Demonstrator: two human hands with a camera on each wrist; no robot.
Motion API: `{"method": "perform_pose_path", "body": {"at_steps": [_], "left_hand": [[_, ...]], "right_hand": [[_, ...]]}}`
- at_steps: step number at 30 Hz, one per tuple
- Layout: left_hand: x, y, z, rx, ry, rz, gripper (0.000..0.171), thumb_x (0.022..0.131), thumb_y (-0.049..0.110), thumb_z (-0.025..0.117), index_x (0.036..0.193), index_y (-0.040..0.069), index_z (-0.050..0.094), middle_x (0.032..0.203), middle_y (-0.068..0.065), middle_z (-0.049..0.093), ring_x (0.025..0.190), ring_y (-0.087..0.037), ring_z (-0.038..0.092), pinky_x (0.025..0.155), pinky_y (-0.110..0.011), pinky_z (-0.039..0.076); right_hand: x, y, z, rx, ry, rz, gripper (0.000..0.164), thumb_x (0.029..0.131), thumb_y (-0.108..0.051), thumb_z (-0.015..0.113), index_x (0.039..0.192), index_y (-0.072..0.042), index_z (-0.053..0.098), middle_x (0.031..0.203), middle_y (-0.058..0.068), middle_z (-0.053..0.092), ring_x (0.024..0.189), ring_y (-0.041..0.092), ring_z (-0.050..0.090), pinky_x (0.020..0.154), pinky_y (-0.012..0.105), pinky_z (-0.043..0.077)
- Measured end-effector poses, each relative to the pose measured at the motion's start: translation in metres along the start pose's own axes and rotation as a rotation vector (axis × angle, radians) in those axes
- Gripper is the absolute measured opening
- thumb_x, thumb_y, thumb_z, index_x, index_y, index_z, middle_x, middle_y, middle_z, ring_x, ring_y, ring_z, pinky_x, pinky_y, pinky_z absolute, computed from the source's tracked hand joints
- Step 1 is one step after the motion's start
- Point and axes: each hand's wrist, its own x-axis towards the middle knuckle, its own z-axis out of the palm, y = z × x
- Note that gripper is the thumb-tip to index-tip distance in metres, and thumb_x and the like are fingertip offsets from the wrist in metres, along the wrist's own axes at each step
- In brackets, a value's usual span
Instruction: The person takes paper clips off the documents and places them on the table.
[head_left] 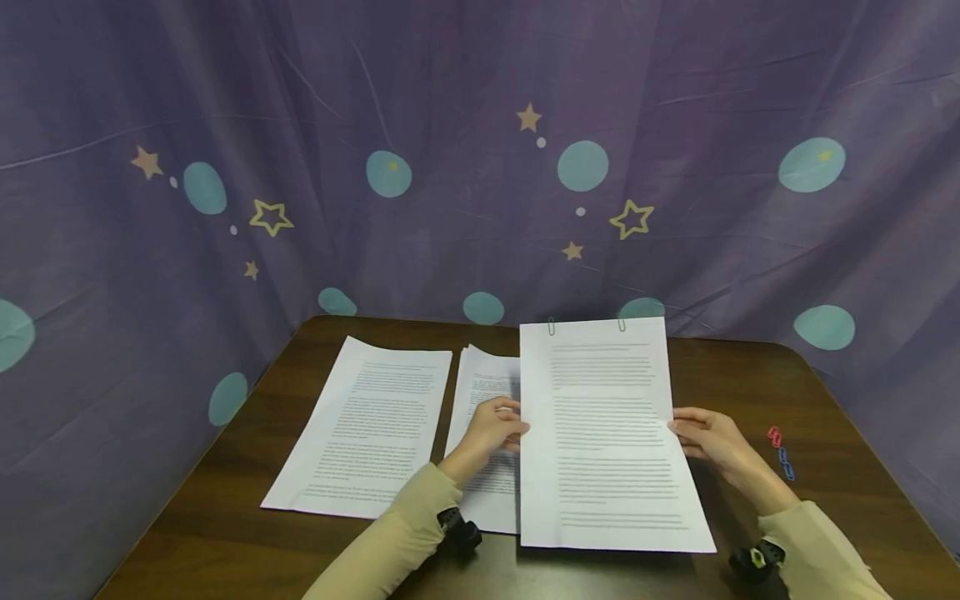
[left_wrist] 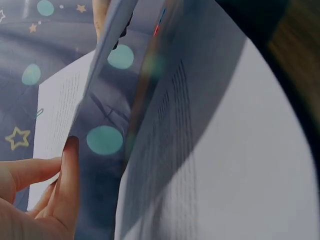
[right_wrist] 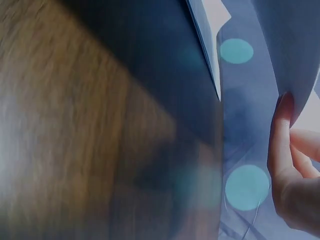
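A printed paper sheaf is held up above the table, tilted toward the head camera. Two green paper clips sit along its top edge. My left hand pinches the sheaf's left edge between thumb and fingers; the left wrist view shows this grip from the side. On the opposite edge, my right hand pinches the paper at about the same height, and its fingers show behind the sheet in the right wrist view. How many sheets are clipped together cannot be told.
Another printed stack lies at the table's left. Beside it a second stack is partly covered by the raised sheaf and left hand. Red paper clips and blue paper clips lie at the right. A patterned curtain hangs behind the table.
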Motion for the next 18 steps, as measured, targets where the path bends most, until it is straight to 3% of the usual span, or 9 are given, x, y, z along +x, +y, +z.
{"method": "perform_pose_path", "body": {"at_steps": [8, 18], "left_hand": [[-0.002, -0.008, -0.022, 0.003, -0.024, -0.020, 0.038, 0.076, 0.000, 0.063, 0.111, -0.008, 0.052, 0.080, -0.006, 0.063, 0.057, -0.010, 0.056, 0.056, -0.031, 0.053], [-0.007, -0.010, -0.042, 0.056, 0.000, 0.024, 0.033, 0.079, 0.001, 0.060, 0.109, -0.011, 0.052, 0.086, -0.014, 0.064, 0.057, -0.010, 0.057, 0.055, -0.033, 0.053]], "right_hand": [[0.003, 0.001, 0.018, 0.041, -0.028, 0.020, 0.046, 0.087, -0.008, 0.055, 0.120, 0.019, 0.036, 0.082, -0.005, 0.064, 0.071, 0.009, 0.060, 0.062, 0.025, 0.052], [0.005, -0.002, 0.037, 0.048, -0.058, 0.024, 0.049, 0.088, -0.010, 0.054, 0.122, 0.017, 0.034, 0.089, -0.001, 0.064, 0.072, 0.010, 0.060, 0.062, 0.026, 0.051]]}}
